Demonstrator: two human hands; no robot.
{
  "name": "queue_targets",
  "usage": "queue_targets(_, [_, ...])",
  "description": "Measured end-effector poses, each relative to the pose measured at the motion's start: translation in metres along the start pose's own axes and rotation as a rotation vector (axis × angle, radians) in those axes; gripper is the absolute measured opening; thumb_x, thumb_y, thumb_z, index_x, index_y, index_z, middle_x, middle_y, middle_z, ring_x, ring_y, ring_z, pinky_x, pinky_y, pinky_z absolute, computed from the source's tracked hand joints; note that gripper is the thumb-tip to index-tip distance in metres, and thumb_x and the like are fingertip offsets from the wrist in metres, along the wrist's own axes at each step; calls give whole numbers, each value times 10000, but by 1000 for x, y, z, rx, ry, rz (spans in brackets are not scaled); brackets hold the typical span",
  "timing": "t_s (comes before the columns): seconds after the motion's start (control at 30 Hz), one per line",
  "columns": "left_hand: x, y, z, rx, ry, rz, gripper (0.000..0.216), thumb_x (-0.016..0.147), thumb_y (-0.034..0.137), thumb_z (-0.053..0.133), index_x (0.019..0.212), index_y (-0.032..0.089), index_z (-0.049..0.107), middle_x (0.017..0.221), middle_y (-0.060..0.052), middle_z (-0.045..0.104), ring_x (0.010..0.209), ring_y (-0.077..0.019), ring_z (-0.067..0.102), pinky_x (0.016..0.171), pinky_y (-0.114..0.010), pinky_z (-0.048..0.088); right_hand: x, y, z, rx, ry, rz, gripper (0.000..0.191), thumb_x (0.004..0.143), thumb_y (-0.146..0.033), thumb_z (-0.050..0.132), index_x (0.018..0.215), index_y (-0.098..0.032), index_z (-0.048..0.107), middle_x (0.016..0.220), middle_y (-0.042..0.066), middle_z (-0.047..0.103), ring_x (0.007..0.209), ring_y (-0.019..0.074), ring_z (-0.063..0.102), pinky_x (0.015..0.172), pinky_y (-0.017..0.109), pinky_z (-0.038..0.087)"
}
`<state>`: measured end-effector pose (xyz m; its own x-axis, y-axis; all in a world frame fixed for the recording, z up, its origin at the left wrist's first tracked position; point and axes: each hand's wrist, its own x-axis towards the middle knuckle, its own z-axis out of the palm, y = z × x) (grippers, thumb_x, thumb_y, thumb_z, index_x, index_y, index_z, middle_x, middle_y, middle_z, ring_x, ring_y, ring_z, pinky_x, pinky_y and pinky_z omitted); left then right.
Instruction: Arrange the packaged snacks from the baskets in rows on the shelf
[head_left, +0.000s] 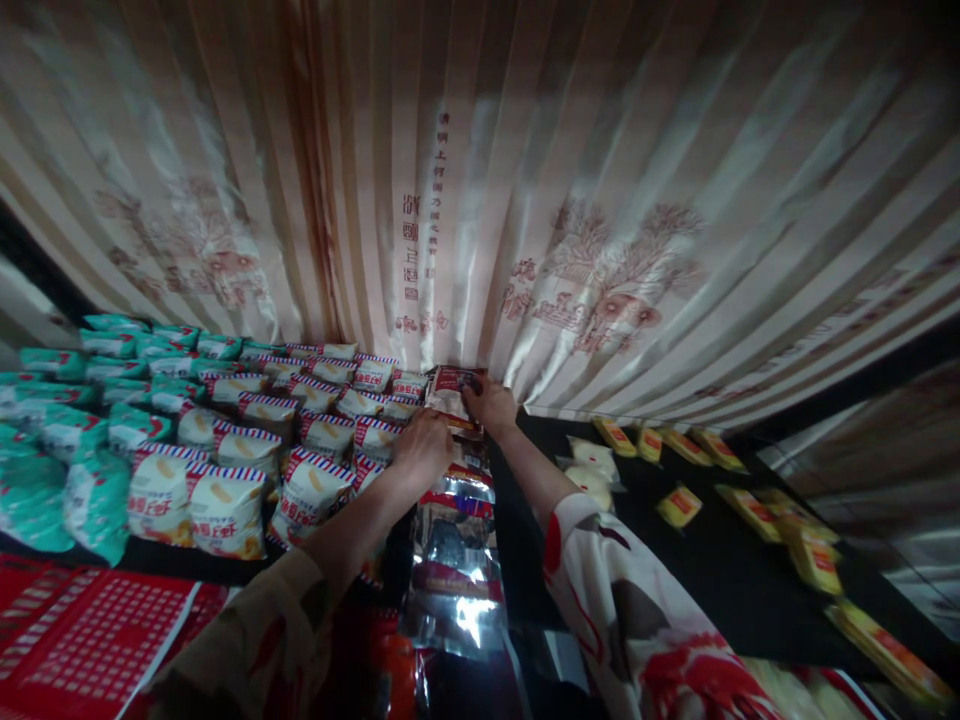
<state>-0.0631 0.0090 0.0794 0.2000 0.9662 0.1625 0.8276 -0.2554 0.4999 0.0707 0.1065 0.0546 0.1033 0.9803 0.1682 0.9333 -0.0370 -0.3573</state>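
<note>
A dark red and white foil food packet [455, 392] lies at the far end of a row of similar packets, close to the curtain. My right hand [491, 402] pinches its right side, thumb and fingers closed. My left hand [425, 446] is closed at the packet's lower left edge, its fingertips partly hidden. Nearer me in the same row lie shiny silver and dark packets [457, 545], flat and overlapping. Left of my left hand stand several white bags with red-and-blue striped tops [325, 432].
Teal bags [97, 500] fill the far left. A red plastic basket [97, 630] is at the front left. On the black tabletop [600, 590] at right lie yellow packs [679, 507] and white packs [591, 468]. A pleated printed curtain [480, 230] hangs behind.
</note>
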Motion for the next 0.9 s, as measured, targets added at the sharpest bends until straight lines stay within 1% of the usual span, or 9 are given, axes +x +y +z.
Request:
queue_targets(0.2, [3, -3, 2, -66, 17, -35, 262, 811, 117, 434, 854, 95, 692, 898, -155, 656, 982, -260, 576, 940, -349, 422, 0, -1, 3, -58, -12, -29, 413, 853, -440, 462, 1089, -145, 629, 1083, 154, 643, 1104, 256, 540, 988, 375, 331])
queue_targets(0.27, [3, -3, 3, -88, 39, -27, 255, 810, 122, 440, 853, 109, 692, 906, -138, 662, 992, -247, 573, 956, -343, 416, 0, -4, 1, -66, -24, -60, 437, 853, -472, 449, 1110, -163, 620, 1136, 135, 626, 1123, 244, 528, 1021, 370, 298])
queue_targets(0.33, [4, -3, 5, -39, 27, -20, 264, 822, 132, 429, 874, 115, 687, 932, -121, 666, 1005, -230, 570, 964, -332, 416, -1, -7, -1, -72, -54, -85, 456, 852, -503, 430, 1150, -206, 605, 1214, 96, 595, 1156, 234, 509, 1038, 361, 280])
queue_targets(0.4, [6, -2, 6, 37, 15, -2, 282, 839, 142, 408, 905, 110, 680, 962, -115, 668, 1015, -217, 570, 968, -322, 417, 0, -9, -1, -88, -111, -74, 468, 850, -525, 408, 1172, -244, 597, 1245, 67, 581, 1167, 242, 502, 1020, 362, 305])
queue_targets(0.53, [10, -2, 8, 95, 26, 45, 284, 843, 155, 409, 917, 102, 677, 968, -121, 672, 1006, -212, 583, 969, -311, 420, 2, -9, 2, -122, -196, -33, 477, 863, -532, 362, 1144, -244, 618, 1160, 82, 630, 1080, 247, 565, 952, 362, 369])
queue_targets(0.67, [11, -4, 11, 105, 43, 47, 286, 840, 148, 413, 941, 87, 674, 990, -134, 672, 1021, -227, 581, 958, -319, 431, 5, -6, 3, -113, -189, -64, 479, 859, -549, 374, 1138, -247, 619, 1174, 84, 623, 1090, 254, 561, 951, 361, 370])
queue_targets(0.77, [10, -4, 12, 115, 67, 54, 290, 840, 145, 408, 940, 77, 671, 983, -136, 673, 1020, -241, 576, 961, -336, 430, 7, -6, 4, -86, -175, -99, 470, 858, -542, 403, 1157, -241, 606, 1193, 84, 614, 1142, 250, 529, 992, 368, 335])
queue_targets(0.83, [8, -3, 11, 117, 81, 51, 284, 836, 141, 408, 933, 82, 668, 976, -131, 672, 1015, -242, 573, 961, -345, 431, 6, -5, 4, -55, -141, -126, 445, 865, -512, 420, 1143, -223, 615, 1185, 88, 618, 1177, 239, 502, 1032, 373, 295])
queue_targets(0.9, [6, -3, 8, 108, 102, 47, 276, 826, 132, 418, 951, 87, 660, 998, -129, 666, 1031, -238, 564, 964, -346, 431, 3, -4, 3, -4, -66, -144, 410, 859, -472, 458, 1122, -208, 629, 1171, 90, 624, 1212, 236, 469, 1060, 381, 267])
